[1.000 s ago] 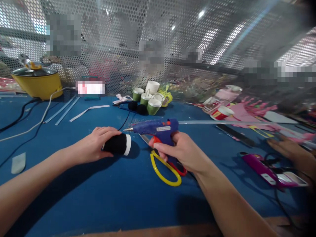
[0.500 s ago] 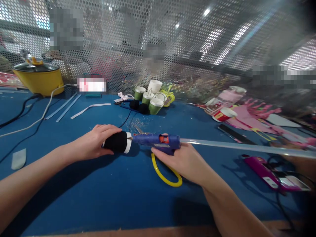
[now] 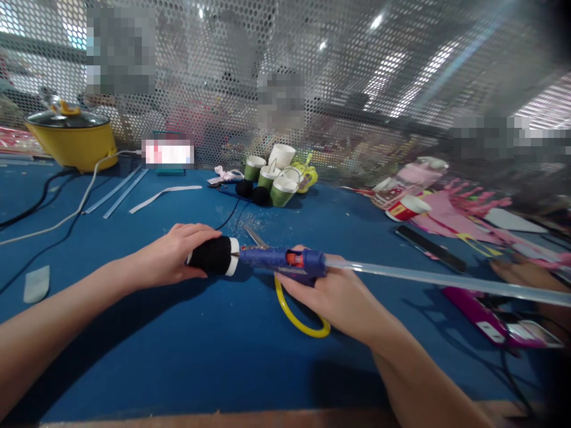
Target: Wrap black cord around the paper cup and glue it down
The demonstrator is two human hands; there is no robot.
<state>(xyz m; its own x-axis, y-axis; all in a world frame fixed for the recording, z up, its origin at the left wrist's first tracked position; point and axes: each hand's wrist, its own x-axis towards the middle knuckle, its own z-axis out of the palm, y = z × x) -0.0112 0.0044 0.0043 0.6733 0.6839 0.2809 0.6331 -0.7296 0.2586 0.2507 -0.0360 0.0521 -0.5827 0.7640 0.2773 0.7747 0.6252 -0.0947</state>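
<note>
Between left fingers [image 3: 200, 236], black cylinder [image 3: 212, 257], gripped; right fingers [image 3: 300, 289] clasp blue glue gun [image 3: 272, 257].

A yellow pot [image 3: 74, 142] with a glass lid stands at the far left of the blue tabletop [image 3: 178, 356], near a white cable [image 3: 81, 210] and pale strips [image 3: 178, 189]. Green-and-white cups [image 3: 282, 191] cluster before a perforated metal screen [image 3: 191, 53]. To the right, a red-and-white cup [image 3: 407, 208] lies tipped beside pink sheets [image 3: 439, 217], with a flat black bar [image 3: 430, 248] and a magenta device [image 3: 473, 312] nearer the front.
</note>
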